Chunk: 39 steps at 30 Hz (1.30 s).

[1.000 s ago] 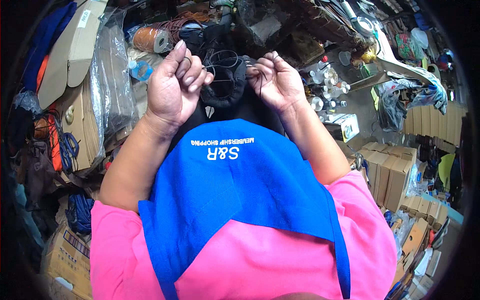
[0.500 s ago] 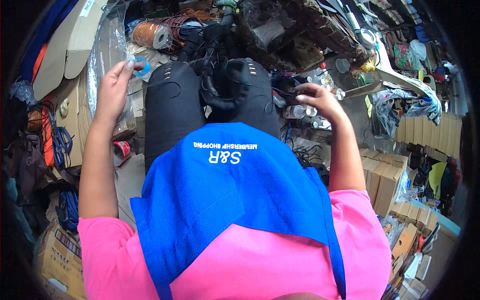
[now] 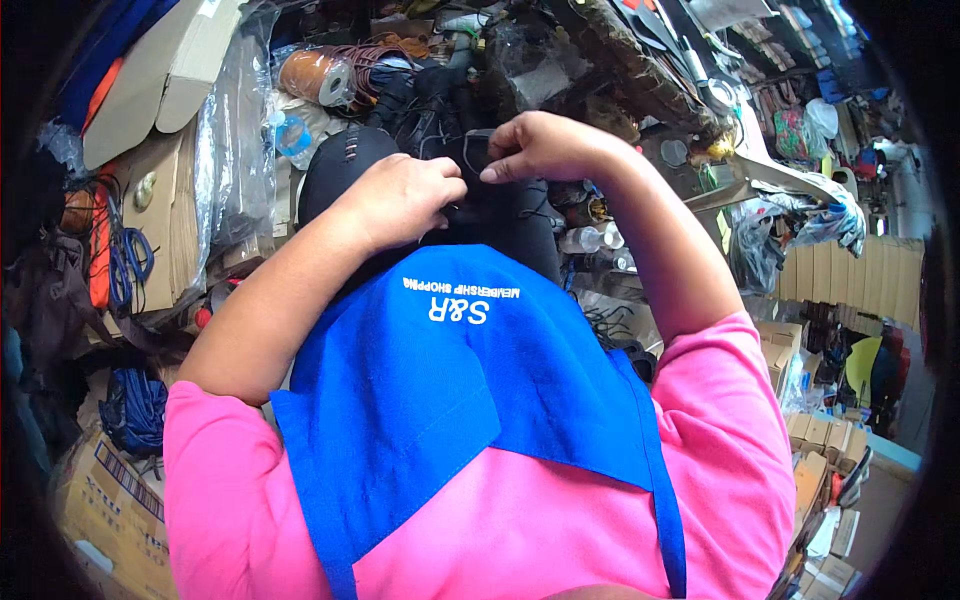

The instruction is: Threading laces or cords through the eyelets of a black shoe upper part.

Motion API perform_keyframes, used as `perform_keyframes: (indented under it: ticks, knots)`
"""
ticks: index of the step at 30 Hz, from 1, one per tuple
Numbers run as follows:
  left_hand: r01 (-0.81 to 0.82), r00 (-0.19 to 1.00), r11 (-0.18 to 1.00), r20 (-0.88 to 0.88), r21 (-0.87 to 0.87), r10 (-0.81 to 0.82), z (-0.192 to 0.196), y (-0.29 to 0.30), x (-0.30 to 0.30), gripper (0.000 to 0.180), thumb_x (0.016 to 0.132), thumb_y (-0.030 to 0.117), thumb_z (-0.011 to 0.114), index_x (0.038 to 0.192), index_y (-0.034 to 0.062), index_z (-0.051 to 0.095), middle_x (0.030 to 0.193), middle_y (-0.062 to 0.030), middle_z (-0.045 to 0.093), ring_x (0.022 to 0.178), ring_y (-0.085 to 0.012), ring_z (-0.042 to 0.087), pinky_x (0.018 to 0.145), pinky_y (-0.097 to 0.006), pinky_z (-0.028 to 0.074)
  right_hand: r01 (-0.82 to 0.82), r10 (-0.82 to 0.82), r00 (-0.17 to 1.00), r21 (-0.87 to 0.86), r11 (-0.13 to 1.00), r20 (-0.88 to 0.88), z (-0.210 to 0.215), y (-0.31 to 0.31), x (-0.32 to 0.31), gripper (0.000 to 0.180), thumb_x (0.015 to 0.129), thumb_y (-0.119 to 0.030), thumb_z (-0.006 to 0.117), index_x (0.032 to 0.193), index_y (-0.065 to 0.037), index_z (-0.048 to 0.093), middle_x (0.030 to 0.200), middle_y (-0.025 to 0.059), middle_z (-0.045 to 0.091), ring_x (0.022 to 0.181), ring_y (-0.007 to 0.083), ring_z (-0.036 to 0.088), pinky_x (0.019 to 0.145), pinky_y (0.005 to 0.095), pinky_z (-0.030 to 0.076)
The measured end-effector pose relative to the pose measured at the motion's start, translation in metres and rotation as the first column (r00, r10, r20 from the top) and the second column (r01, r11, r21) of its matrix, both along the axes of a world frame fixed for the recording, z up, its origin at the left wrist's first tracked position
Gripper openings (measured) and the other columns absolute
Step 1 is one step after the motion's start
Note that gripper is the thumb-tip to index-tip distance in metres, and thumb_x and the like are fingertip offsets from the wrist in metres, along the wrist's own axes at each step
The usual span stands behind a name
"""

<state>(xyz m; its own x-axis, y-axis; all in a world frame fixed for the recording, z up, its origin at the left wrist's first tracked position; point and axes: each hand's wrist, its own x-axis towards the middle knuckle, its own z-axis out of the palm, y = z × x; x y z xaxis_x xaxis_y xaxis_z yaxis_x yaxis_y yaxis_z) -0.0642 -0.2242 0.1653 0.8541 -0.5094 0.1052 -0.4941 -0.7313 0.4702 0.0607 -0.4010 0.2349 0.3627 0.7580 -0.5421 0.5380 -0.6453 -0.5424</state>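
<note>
Our left hand [image 3: 405, 200] grips black shoe [image 3: 440, 190] | right hand [image 3: 545, 148] pinches its lace just above, nearer | shoe points away

Bright pink short-sleeved cotton shirt [image 3: 560, 520], royal-blue fabric apron [image 3: 440, 390] with white printed lettering, bare forearms

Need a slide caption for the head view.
Both hands, left hand and right hand, pinch black cord over dark material in a cluttered workshop.
</note>
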Motion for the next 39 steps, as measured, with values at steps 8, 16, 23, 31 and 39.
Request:
perform_keyframes:
  ticks: [8, 16, 23, 31, 39]
  knots:
    - [-0.079, 0.994, 0.997, 0.077, 0.02, 0.077, -0.009, -0.01, -0.003, 0.03, 0.065, 0.014, 0.071, 0.089, 0.01, 0.054, 0.089, -0.0086, 0.056, 0.079, -0.0314, 0.061, 0.066, -0.042, 0.049, 0.685, -0.595, 0.692, 0.109, 0.721, -0.409, -0.048, -0.053, -0.037, 0.029, 0.087, -0.036, 0.063, 0.079, -0.008, 0.064, 0.063, -0.0098, 0.051, 0.057, 0.001, 0.04, 0.053, 0.0204, 0.03]
    - [-0.039, 0.999, 0.989, 0.01, -0.139, 0.041, -0.011, -0.02, -0.008, 0.032, 0.064, 0.011, 0.073, 0.09, 0.0051, 0.055, 0.095, -0.0106, 0.055, 0.082, -0.0334, 0.06, 0.068, -0.041, 0.05, 0.677, -0.593, 0.721, 0.177, 0.715, -0.359, -0.054, -0.061, -0.041, 0.029, 0.085, -0.035, 0.065, 0.075, -0.008, 0.061, 0.066, -0.0096, 0.049, 0.06, 0.0016, 0.039, 0.054, 0.0204, 0.029]
    - [-0.096, 0.993, 0.986, -0.085, -0.135, 0.085, -0.009, -0.018, -0.017, 0.032, 0.067, 0.01, 0.072, 0.095, 0.0046, 0.058, 0.096, -0.012, 0.058, 0.087, -0.033, 0.06, 0.074, -0.039, 0.05, 0.561, -0.464, 0.818, 0.288, 0.776, -0.34, -0.059, -0.056, -0.034, 0.028, 0.082, -0.032, 0.069, 0.081, -0.005, 0.061, 0.069, -0.0062, 0.055, 0.063, 0.0031, 0.044, 0.057, 0.0207, 0.036]
    - [-0.159, 0.983, 0.956, -0.128, -0.245, 0.13, -0.009, -0.009, -0.024, 0.028, 0.071, 0.013, 0.072, 0.097, 0.0072, 0.064, 0.104, -0.0098, 0.06, 0.095, -0.0287, 0.06, 0.082, -0.035, 0.049, 0.394, -0.41, 0.911, 0.204, 0.896, 0.043, -0.019, -0.049, -0.058, 0.034, 0.085, -0.029, 0.066, 0.073, 0.001, 0.054, 0.059, -0.0007, 0.043, 0.059, 0.0067, 0.039, 0.051, 0.0275, 0.035]
    - [-0.114, 0.99, 0.959, -0.108, -0.26, 0.089, -0.005, -0.005, -0.019, 0.023, 0.071, 0.011, 0.071, 0.093, 0.007, 0.066, 0.099, -0.0092, 0.061, 0.091, -0.0274, 0.061, 0.08, -0.035, 0.05, 0.183, -0.221, 0.974, 0.436, 0.881, 0.038, -0.014, -0.078, -0.067, 0.027, 0.081, -0.017, 0.06, 0.067, 0.003, 0.048, 0.055, 0.0074, 0.043, 0.051, 0.0124, 0.038, 0.047, 0.0342, 0.034]
